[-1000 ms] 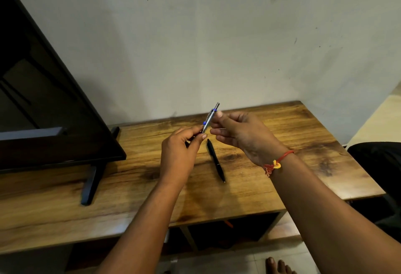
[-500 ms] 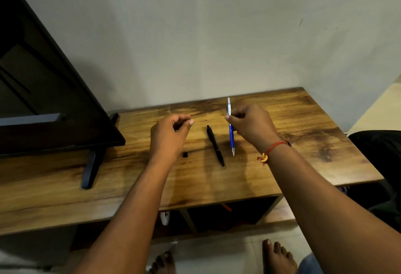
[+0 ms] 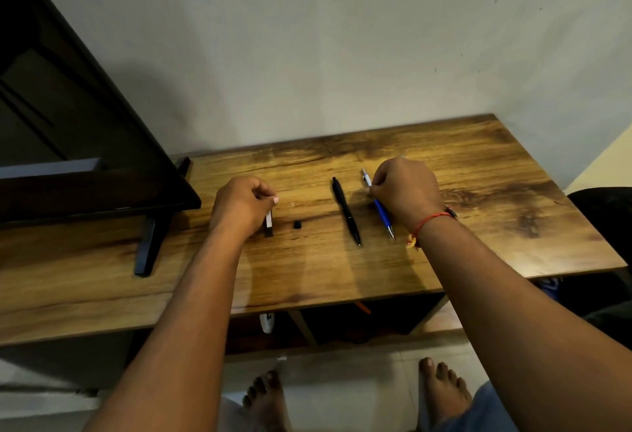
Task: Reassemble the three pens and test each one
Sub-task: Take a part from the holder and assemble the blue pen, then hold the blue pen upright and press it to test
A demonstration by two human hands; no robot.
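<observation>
**Two pens down, third in pieces**

Right hand [image 3: 405,189] has its fingers curled, thumb and forefinger pinched on the upper silver end of the blue pen [image 3: 382,214]. That pen lies along the wooden surface [image 3: 478,171], tip toward the person. The black pen [image 3: 346,211] lies just beside it on the left, roughly parallel, not touching.

Left hand [image 3: 244,206] has its fingers clamped on a short dark pen part [image 3: 269,224] with a pale strip, held upright-ish, with the lower end at or on the surface. Cannot tell if it touches. A small black piece [image 3: 297,224] sits loose between that part and the black pen.

Judgement: two pens look whole and the third is not yet assembled.

Risks:
- The loose piece is tiny, so a sweep of the left wrist could flick it off the front edge to the floor.
- The blue pen is round and may roll into the black pen on release.
- No paper is in view, so testing may mark the surface.
</observation>
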